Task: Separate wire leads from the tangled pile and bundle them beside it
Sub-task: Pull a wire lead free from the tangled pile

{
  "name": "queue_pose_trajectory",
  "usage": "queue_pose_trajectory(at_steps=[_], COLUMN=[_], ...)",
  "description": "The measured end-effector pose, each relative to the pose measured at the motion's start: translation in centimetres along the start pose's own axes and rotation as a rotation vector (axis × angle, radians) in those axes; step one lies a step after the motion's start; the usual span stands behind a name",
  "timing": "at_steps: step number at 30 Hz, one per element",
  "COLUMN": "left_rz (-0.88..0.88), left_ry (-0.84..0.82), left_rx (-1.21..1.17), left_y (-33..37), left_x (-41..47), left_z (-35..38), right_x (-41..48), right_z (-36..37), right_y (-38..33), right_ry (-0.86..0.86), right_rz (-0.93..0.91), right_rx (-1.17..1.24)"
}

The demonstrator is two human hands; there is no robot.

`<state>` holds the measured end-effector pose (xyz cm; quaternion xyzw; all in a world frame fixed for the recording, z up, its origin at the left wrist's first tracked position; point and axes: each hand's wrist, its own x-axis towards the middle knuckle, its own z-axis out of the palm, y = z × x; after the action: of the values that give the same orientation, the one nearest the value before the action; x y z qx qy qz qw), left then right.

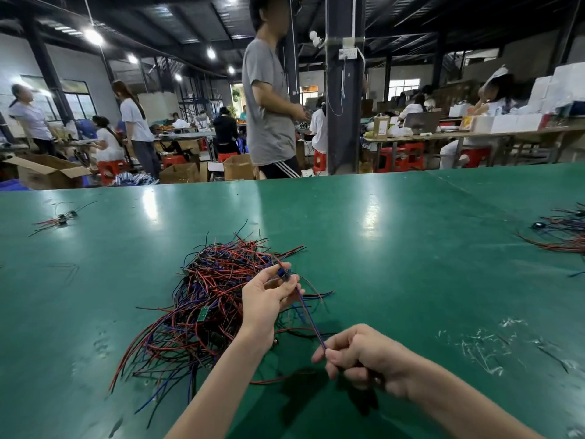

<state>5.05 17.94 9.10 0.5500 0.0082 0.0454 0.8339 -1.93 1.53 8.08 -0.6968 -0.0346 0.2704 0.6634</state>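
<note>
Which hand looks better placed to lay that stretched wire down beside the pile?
Right, probably. The right hand pinches the wire lead over bare green table beside the pile; the left hand holds its other end above the tangle.

Red, black and blue tangled pile (218, 299) on green table (411, 248).

I see the pile (215, 299) mid-desk (411, 248): red, black and blue leads loosely tangled, small green boards among them, ends splayed outward. One blue-red lead (311, 321) runs straight and slanted at the pile's right edge, its board end pinched in left hand (269, 296), its other end gripped in right hand (361, 353).
</note>
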Motion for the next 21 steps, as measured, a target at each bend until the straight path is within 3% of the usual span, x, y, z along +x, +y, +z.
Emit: queue_pose_trajectory(at_steps=[9, 12, 16, 21], left_rz=[-0.003, -0.043, -0.022, -0.012], left_ry=[-0.084, -0.131, -0.186, -0.160], left_rx=[-0.018, -0.013, 0.100, 0.144], left_y=[-0.8, -1.4, -2.8, -4.4], left_x=[-1.3, -1.8, -2.4, -2.2], left_z=[1.2, 1.8, 2.4, 2.6], right_x=[-0.9, -0.8, 0.1, 0.8], right_z=[-3.2, -3.9, -3.2, -3.4], right_y=[-1.5, -1.8, -1.4, -1.1], right_ry=[-0.279, -0.139, 0.057, 0.194], right_rz=[0.003, -0.043, -0.165, -0.193], right_rx=[-0.283, -0.272, -0.040, -0.009])
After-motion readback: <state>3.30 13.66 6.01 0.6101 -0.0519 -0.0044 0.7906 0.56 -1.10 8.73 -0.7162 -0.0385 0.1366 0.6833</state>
